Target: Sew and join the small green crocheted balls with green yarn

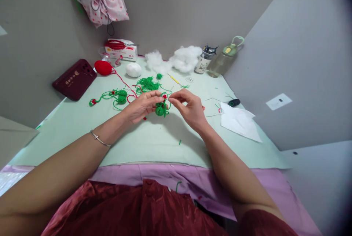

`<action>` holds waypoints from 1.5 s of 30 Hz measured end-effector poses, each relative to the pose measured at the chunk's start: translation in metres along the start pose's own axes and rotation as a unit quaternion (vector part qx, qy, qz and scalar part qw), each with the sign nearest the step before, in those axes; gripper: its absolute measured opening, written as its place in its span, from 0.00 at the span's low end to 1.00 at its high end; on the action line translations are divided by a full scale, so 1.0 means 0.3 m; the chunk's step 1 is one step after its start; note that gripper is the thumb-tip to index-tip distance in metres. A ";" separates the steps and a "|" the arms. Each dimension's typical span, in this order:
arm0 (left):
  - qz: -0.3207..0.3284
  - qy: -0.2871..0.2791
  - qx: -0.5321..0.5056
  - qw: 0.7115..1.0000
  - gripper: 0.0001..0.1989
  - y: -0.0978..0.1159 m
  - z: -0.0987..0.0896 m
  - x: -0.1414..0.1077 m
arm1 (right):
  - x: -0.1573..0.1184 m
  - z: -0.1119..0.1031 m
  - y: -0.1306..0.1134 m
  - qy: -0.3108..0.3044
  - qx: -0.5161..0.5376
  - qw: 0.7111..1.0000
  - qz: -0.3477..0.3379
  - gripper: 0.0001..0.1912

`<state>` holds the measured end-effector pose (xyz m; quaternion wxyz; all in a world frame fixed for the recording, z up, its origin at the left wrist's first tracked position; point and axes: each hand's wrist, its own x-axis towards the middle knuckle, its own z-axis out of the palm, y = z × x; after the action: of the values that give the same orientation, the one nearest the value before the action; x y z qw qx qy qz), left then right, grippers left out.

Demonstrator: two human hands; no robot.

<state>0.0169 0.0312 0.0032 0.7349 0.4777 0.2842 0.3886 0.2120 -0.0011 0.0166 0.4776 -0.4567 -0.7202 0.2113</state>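
My left hand (140, 106) is closed around a small green crocheted piece (161, 110) with a red and white patch at its top and green yarn ends hanging from it. Close beside it, my right hand (190, 108) pinches thumb and forefinger together at the piece's upper right. Whatever sits in that pinch is too thin to name. More green crocheted balls (122, 97) lie left of my hands, joined by yarn to a small green and red piece (93, 102). Behind my hands is a loose heap of green yarn (148, 84).
A red yarn ball (103, 67), a white ball (133, 70) and white stuffing (185, 59) lie farther back. A yellow-handled crochet hook (174, 78) rests near a pen cup (202, 63) and a water bottle (223, 60). White paper (239, 120) is at right, a maroon phone (75, 79) at left.
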 end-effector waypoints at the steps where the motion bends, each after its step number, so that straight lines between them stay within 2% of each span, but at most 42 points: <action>1: 0.001 0.003 -0.003 1.000 0.13 -0.001 -0.001 0.002 | -0.002 0.003 0.003 -0.017 -0.005 1.000 0.000 0.06; 4: 0.000 0.000 -0.004 1.000 0.13 -0.004 -0.006 0.005 | -0.003 0.010 0.013 -0.039 0.020 0.999 0.023 0.04; 9: 0.004 -0.002 0.023 1.000 0.12 0.000 -0.003 0.000 | 0.003 0.023 0.004 -0.069 0.163 0.978 0.110 0.06; 12: -0.004 0.008 0.040 0.999 0.12 0.000 0.006 -0.004 | 0.001 0.029 -0.009 -0.048 0.187 0.976 0.102 0.08; 14: -0.010 0.017 0.046 0.999 0.12 -0.003 0.011 -0.004 | -0.005 0.032 -0.013 -0.037 0.144 0.987 0.069 0.07; 16: -0.011 0.021 0.054 0.998 0.12 -0.010 0.012 -0.003 | -0.012 0.031 -0.014 -0.043 0.050 0.998 0.015 0.05; 20: -0.016 0.029 0.071 0.997 0.11 -0.023 0.009 0.000 | -0.019 0.024 -0.007 -0.085 -0.136 0.983 -0.087 0.08; 23: -0.019 0.039 0.068 0.997 0.11 -0.030 0.007 0.002 | -0.017 0.021 0.001 -0.106 -0.169 0.974 -0.107 0.08; 28: -0.014 0.034 0.069 0.997 0.11 -0.041 0.003 0.012 | -0.028 0.045 0.004 -0.065 -0.239 0.961 -0.125 0.12; 31: -0.008 0.048 0.078 0.996 0.13 -0.044 0.000 0.018 | -0.042 0.064 -0.006 -0.059 -0.240 0.958 -0.143 0.14; 35: -0.016 0.071 0.078 0.994 0.15 -0.050 -0.001 0.022 | -0.041 0.078 -0.018 -0.041 -0.171 0.975 -0.136 0.13; 38: -0.026 0.047 0.062 0.997 0.14 -0.054 -0.001 0.022 | -0.021 0.073 -0.012 -0.030 -0.007 0.999 -0.039 0.11; 40: -0.035 0.028 0.062 0.997 0.13 -0.051 -0.001 0.020 | -0.006 0.064 -0.005 -0.051 0.139 0.988 0.046 0.14; 42: -0.042 0.023 0.072 0.996 0.13 -0.046 -0.003 0.019 | 0.004 0.052 0.001 -0.081 0.242 0.961 0.103 0.18; 45: -0.042 0.032 0.084 0.995 0.13 -0.038 -0.004 0.021 | 0.013 0.033 0.002 -0.070 0.305 0.942 0.121 0.19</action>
<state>0.0227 0.0343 -0.0081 0.6982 0.5126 0.3597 0.3469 0.2031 0.0038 0.0138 0.5129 -0.3570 -0.5926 0.5083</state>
